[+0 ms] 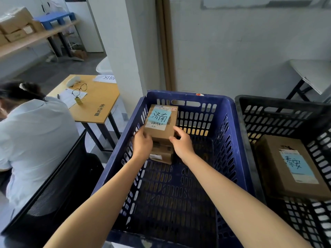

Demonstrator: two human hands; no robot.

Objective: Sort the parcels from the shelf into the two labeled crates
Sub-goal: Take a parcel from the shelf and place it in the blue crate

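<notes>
I read the nearer crate (pixel 231 140) as dark blue with slotted walls, and the black crate (pixel 268 102) beside it has the same slot pattern. The top parcel (pixel 159 133) is brown cardboard with a pale blue note (pixel 160 116) in black handwriting. The lone parcel (pixel 275 167) matches it: brown, pale blue label (pixel 295 164). The table (pixel 96 108) is tan wood.

Blue crate (pixel 223 111) holds stacked parcels (pixel 161 133); black crate (pixel 268 102) holds lone parcel (pixel 272 158); shelf (pixel 35 39) bears boxes (pixel 16 20), count unclear.

small parcel (pixel 160 130), blue note, atop another parcel (pixel 163 153) in blue crate (pixel 188 94); bigger parcel (pixel 274 158) flat in black crate (pixel 259 100).
</notes>
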